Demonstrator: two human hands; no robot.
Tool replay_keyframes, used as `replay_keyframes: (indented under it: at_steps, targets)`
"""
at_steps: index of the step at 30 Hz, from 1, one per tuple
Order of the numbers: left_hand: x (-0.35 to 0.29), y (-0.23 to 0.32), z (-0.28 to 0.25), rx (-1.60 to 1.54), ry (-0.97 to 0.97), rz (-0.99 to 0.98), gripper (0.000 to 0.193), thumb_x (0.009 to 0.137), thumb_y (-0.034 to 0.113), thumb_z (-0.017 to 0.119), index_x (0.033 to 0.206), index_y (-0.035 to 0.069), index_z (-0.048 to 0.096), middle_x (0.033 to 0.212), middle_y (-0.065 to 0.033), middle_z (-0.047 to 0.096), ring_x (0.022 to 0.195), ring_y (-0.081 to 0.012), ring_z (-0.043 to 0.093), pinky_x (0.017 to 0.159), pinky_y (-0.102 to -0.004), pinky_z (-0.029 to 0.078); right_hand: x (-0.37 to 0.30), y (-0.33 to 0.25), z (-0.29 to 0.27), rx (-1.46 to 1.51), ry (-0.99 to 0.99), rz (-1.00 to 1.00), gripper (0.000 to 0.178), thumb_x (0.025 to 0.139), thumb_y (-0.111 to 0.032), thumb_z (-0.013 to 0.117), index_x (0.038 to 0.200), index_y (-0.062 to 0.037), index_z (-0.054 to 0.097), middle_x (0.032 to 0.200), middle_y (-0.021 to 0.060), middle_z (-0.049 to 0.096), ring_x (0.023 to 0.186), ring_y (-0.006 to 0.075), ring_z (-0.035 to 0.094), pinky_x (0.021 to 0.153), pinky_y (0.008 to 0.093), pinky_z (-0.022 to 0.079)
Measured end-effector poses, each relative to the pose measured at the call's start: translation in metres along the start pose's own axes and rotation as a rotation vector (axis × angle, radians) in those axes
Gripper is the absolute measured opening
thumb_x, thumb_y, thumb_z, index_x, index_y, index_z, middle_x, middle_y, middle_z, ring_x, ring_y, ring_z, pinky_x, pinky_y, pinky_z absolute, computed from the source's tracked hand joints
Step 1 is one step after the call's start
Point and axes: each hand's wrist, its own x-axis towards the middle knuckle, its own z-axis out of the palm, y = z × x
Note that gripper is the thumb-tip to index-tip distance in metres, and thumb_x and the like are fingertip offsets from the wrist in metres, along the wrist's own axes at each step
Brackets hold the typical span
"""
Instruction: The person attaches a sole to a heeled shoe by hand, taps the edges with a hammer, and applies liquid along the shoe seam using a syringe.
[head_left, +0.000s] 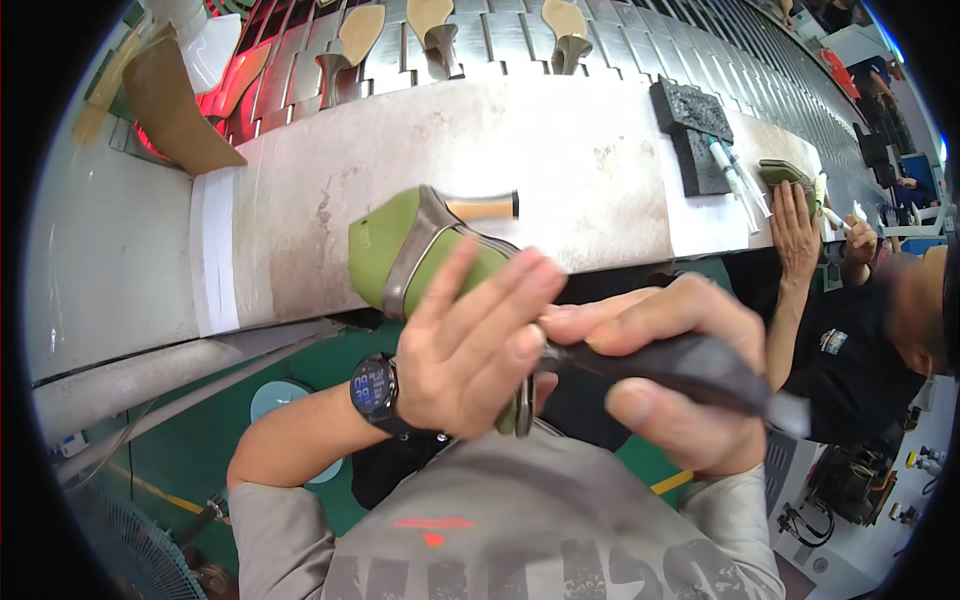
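A green shoe last with a brown strap [378, 245] lies over the table's near edge, with a tan, dark-tipped heel-like piece [480, 207] sticking out beyond it. My left hand [475, 350] is against the last, its fingers stretched out and apart, covering much of it. A lower green-edged part shows below those fingers. My right hand [690, 370] is closed round a dark-handled tool [690, 372], close to my left fingertips. Its near end is hidden between the hands; a blurred metal end points to the lower right.
Several tan soles with grey heels [432, 35] lie on the slatted metal conveyor [500, 55] behind the white table [590, 170]. Black foam blocks [700, 135] and syringe-like tubes [735, 180] sit to the right. A co-worker's hand [795, 230] touches another green piece there. A brown board [170, 105] stands left.
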Motion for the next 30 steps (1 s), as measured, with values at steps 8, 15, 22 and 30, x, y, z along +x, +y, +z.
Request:
replay_keyframes:
  at_steps: [8,15,22,30]
  targets:
    - [-0.058,-0.052,0.054,0.52,0.259,-0.153,0.077,0.095,0.052,0.071,0.149,0.004,0.043,0.148,-0.0233,0.055,0.139,-0.0387,0.054,0.124,-0.059,0.023,-0.035,0.095,0.026,0.012,0.198,0.031,0.023,0.092,0.005,0.069,0.115,0.0051,0.063,0.126,0.0261,0.071,0.123,0.0307,0.069,0.105,0.0393,0.054]
    - [-0.059,-0.046,0.054,0.544,0.27,-0.19,0.072,0.097,0.051,0.068,0.147,0.005,0.044,0.146,-0.0216,0.057,0.136,-0.0382,0.056,0.124,-0.0581,0.024,-0.015,0.085,0.006,-0.009,0.171,0.017,0.025,0.092,0.004,0.071,0.115,0.0067,0.063,0.124,0.0248,0.072,0.119,0.0246,0.069,0.103,0.0364,0.053]
    - [-0.057,-0.047,0.055,0.59,0.211,-0.17,0.082,0.093,0.045,0.074,0.15,0.0,0.034,0.147,-0.0256,0.051,0.137,-0.0421,0.052,0.122,-0.061,0.027,0.032,0.061,-0.007,-0.046,0.229,0.099,0.037,0.085,-0.019,0.07,0.109,0.0074,0.06,0.114,0.0316,0.072,0.113,0.0372,0.071,0.108,0.0457,0.051]
    - [-0.058,-0.044,0.053,0.505,0.28,-0.238,0.034,0.102,0.011,0.059,0.135,0.008,0.053,0.137,-0.0161,0.063,0.129,-0.0333,0.061,0.12,-0.0619,0.029,0.075,0.05,-0.018,-0.246,-0.129,0.262,0.031,0.078,-0.014,0.074,0.099,0.008,0.067,0.105,0.0265,0.076,0.102,0.0298,0.075,0.096,0.0387,0.057]
